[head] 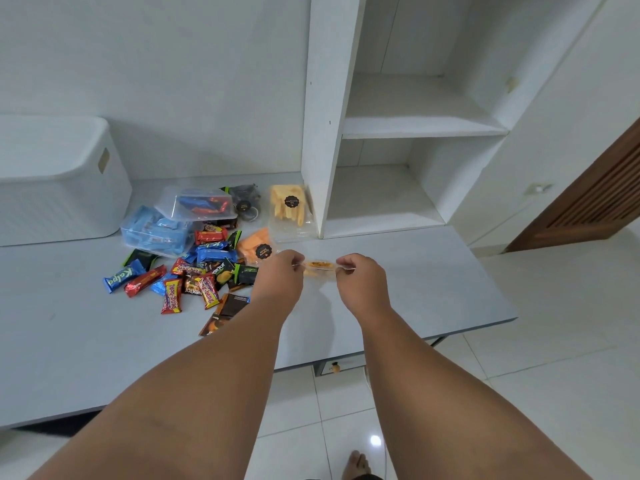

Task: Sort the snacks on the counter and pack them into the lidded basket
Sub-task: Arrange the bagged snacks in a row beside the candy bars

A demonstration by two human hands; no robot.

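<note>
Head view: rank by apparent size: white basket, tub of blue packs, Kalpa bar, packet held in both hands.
1. Basket, even though the frame edge cuts it off.
2. Tub of blue packs.
3. Kalpa bar and held packet: they look alike, and the packet's ends are hidden, so no ranking.

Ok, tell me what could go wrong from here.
The left hand and right hand pinch the small clear snack pack only by its ends; it could slip or tear open.
The white basket sits far left with its lid on, while both hands are busy.
The left forearm passes over the dark chocolate bar and might nudge it.
</note>
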